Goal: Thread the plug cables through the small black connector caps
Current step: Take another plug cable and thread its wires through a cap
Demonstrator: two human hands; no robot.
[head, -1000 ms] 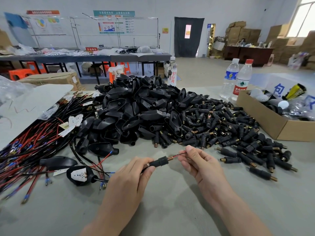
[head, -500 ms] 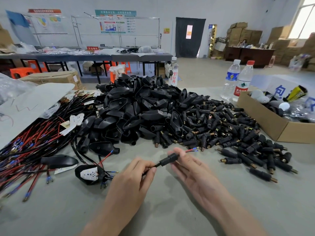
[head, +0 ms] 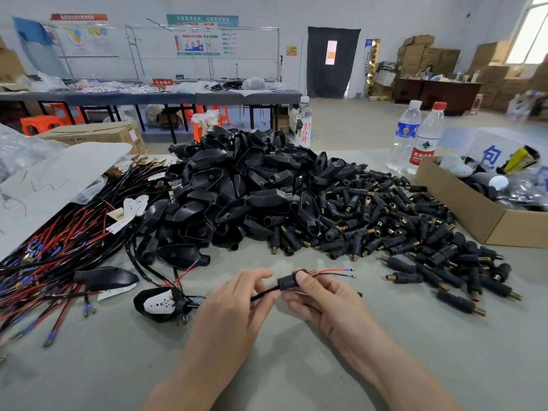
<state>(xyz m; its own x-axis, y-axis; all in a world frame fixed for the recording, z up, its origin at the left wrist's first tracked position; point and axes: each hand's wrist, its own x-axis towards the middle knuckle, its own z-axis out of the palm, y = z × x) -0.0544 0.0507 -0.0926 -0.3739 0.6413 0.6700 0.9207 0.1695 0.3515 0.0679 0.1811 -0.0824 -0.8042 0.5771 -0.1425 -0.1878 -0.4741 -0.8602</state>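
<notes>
Fingers [head: 304, 277] of right hand [head: 329, 304] pinch cap [head: 287, 282], left hand [head: 234, 307] pinches cable [head: 262, 293], pile [head: 385, 223] beyond

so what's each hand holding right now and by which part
The left hand pinches the black cable just behind the connector cap; the right hand grips the connector cap by its black body.

3 water bottles [head: 424, 140]: 1 at 12 o'clock, 2 at 2 o'clock. 2 cardboard boxes [head: 462, 206], at 3 & 10 o'clock. 1 connector cap [head: 286, 282] on 1 cable [head: 264, 293] at 6 o'clock. Loose caps [head: 415, 241], housings [head: 237, 188], wire bundles [head: 59, 247]: too many to count.
</notes>
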